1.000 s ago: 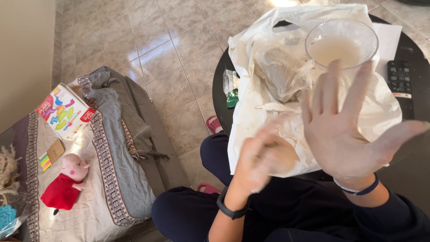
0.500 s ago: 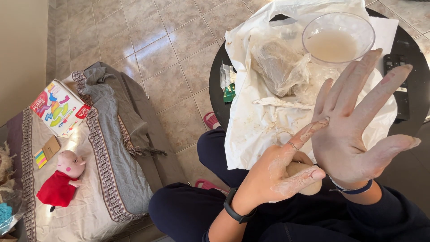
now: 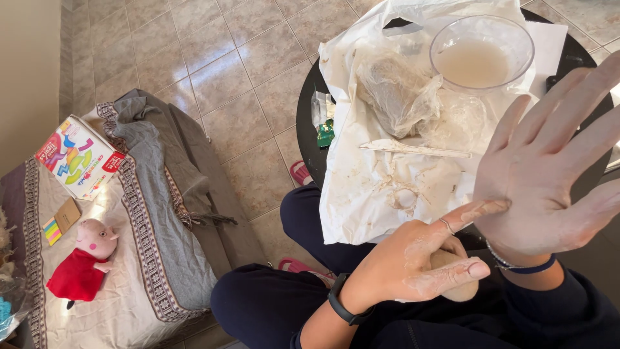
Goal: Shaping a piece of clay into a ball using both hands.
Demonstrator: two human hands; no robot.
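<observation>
Step in hand, as I read it: L hand (image 3: 413,265) curls round dough lump (image 3: 452,278) over lap, off table's near edge, forefinger rubbing fully splayed, empty R hand (image 3: 549,187); next needs gentle palm-cleaning strokes.

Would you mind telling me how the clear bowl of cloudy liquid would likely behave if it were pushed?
The clear bowl looks about half full, so it would probably slosh. It sits on a crumpled white bag, so it may tip or drag the bag rather than slide cleanly.
</observation>
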